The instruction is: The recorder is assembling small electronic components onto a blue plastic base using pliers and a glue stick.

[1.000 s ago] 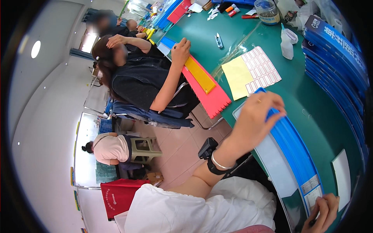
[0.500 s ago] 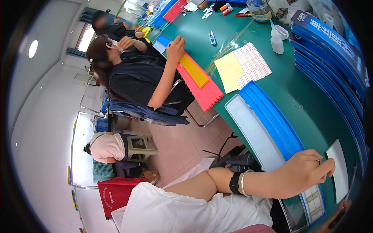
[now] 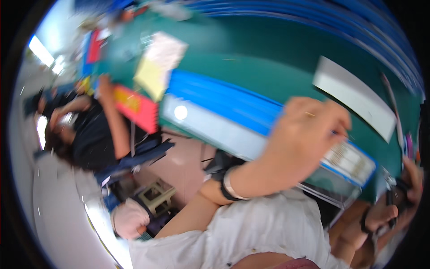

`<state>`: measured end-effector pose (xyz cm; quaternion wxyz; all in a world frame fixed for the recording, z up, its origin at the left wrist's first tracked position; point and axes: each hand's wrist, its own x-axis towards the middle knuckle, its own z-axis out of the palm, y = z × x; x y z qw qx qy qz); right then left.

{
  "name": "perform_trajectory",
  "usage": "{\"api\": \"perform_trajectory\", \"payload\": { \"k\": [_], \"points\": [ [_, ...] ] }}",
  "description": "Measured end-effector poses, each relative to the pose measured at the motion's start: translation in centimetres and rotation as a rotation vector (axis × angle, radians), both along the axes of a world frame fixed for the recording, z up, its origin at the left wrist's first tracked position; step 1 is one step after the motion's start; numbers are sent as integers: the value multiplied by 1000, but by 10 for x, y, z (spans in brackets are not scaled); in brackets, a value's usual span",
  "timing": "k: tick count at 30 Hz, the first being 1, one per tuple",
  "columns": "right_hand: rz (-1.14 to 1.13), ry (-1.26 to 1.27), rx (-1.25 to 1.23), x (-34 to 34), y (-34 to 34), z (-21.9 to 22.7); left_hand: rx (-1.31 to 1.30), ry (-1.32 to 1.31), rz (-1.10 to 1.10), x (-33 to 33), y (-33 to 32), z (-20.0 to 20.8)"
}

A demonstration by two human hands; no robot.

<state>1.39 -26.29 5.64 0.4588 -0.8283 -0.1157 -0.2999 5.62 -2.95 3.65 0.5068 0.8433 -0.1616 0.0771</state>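
My left hand (image 3: pixel 311 125), with a ring and a bracelet at its wrist, is raised over a long blue plastic case (image 3: pixel 224 96). Its fingers are curled together, and a small dark spot shows between them, too blurred to name. Pale strips (image 3: pixel 345 157) lie at the case's right end. A pale grey panel (image 3: pixel 215 125) runs along its near side. Beyond the hand rests a white rectangular strip (image 3: pixel 354 96). At the lower right my right hand (image 3: pixel 380 217), with a black wristband, is closed around a dark object with a shiny metallic end (image 3: pixel 390 181).
Stacked blue boxes (image 3: pixel 286 18) line the far edge of the green table (image 3: pixel 242 58). A yellow sheet and a label sheet (image 3: pixel 168 49) lie left of the case. A co-worker in black (image 3: pixel 96 134) sits at the left by a red board (image 3: pixel 143 110). A stool (image 3: pixel 156 195) stands behind.
The whole view has swung round and blurred. My left hand has come away from the white strip and is now over the case. More of my right hand and its dark object shows.
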Motion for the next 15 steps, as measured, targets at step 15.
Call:
{"api": "perform_trajectory", "payload": {
  "k": [15],
  "points": [
    [235, 638, 549, -5, -1, -17, -77, 145, -128, 0, -13, -9]
  ]
}}
